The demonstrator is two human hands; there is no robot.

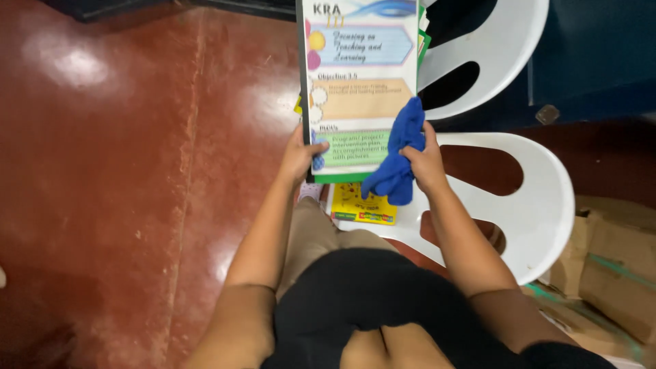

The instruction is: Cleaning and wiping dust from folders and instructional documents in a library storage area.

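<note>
The left hand (301, 156) is gripping the lower left edge of a folder (361, 89), thumb lying over its printed cover, fingers hidden behind. The folder is standing in the upper middle of the frame, its long axis running up and away from the person, its top cut off by the frame edge. The right hand (425, 162) is clenched around a blue cloth (402, 154), pressing it against the folder's lower right edge; part of the cloth is hanging down below the folder's bottom edge. Both hands are touching the folder, one at each lower corner, so neither is nearer. A few other sheets are showing behind the folder along its right edge.

Just below the folder, a yellow booklet (363, 205) is lying on the seat of a white chair (540, 198), which is taking up the right of the frame; a second white chair (506, 41) is standing beyond it. Cardboard (615, 266) is lying at lower right. The red floor (123, 171) is spreading open across the left, giving room on that side, while the chairs are crowding the right.
</note>
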